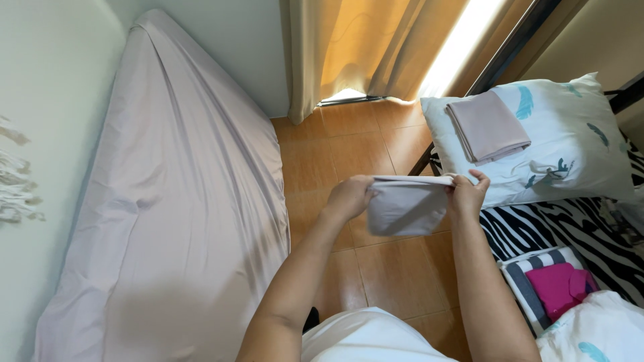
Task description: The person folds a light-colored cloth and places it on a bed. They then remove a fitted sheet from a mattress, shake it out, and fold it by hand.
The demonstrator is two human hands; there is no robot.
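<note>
Lilac folded pillowcase is pinched shut at top corners by left hand and right hand, held taut, beside feather-print pillow.

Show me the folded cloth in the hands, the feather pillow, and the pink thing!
folded cloth point(407, 208), head view, middle of its hanging part
feather pillow point(570, 144), head view, bare white middle
pink thing point(562, 287), head view, its centre

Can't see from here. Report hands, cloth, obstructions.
Left hand and right hand both gripping the top edge of the folded pale cloth, held in mid-air above the tiled floor. Nothing between the hands.
</note>
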